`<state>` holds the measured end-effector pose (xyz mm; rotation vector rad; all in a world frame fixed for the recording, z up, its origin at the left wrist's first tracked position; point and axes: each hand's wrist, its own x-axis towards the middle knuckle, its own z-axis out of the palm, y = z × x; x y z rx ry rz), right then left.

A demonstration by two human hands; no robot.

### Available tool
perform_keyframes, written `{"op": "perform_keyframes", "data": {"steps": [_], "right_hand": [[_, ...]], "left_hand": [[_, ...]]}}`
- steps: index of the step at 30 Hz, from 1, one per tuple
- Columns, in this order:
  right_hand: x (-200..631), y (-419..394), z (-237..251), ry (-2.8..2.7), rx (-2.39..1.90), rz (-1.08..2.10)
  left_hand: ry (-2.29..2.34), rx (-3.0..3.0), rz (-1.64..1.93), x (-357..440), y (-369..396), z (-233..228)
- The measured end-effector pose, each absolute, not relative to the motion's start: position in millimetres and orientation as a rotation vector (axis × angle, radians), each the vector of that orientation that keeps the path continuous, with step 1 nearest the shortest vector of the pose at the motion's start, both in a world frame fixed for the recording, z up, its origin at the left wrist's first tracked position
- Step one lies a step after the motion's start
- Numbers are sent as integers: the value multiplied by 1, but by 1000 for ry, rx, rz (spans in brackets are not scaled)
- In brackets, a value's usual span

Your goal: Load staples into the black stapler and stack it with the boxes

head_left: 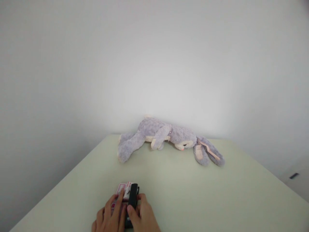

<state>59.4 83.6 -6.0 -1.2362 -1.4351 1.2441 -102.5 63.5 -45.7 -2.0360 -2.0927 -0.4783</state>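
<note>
Both hands meet at the near edge of the table (pixel 217 199) — the left hand (pixel 109 216) lies with fingers spread over a pink-and-white card pack (pixel 122 188), the right hand (pixel 143 217) pinches a slim black device (pixel 132 196) lying against that pack. Beyond them stretches bare pale tabletop, and a grey plush rabbit (pixel 166 138) sprawls along the far edge, against a white wall (pixel 154 58).
</note>
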Motion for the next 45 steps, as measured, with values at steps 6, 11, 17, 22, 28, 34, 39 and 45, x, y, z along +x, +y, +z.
{"op": "perform_keyframes", "data": {"steps": [6,11,17,22,28,34,39,45], "right_hand": [[30,88,-1,-1374,-1171,1437],[36,90,-8,-1409,-1243,1297],[45,89,-10,-1370,-1259,1345],[36,89,-9,-1407,-1228,1334],[29,89,-5,-1435,-1186,1298],[28,92,-1,-1402,-1204,1276],[26,94,-17,-1398,-1215,1281],[127,84,-51,-1392,-1387,918]], "left_hand": [[-2078,-1962,-472,-142,74,-42],[-2056,-1968,-495,-144,76,-41],[-2060,-1909,-547,-132,73,-31],[-2098,-1917,-510,-124,78,-29],[-2145,-1954,-648,-132,87,-42],[-2171,-1986,-593,-144,91,-53],[-2237,-1849,-712,-142,85,-37],[-1996,-1761,-1095,-98,77,-24]]}}
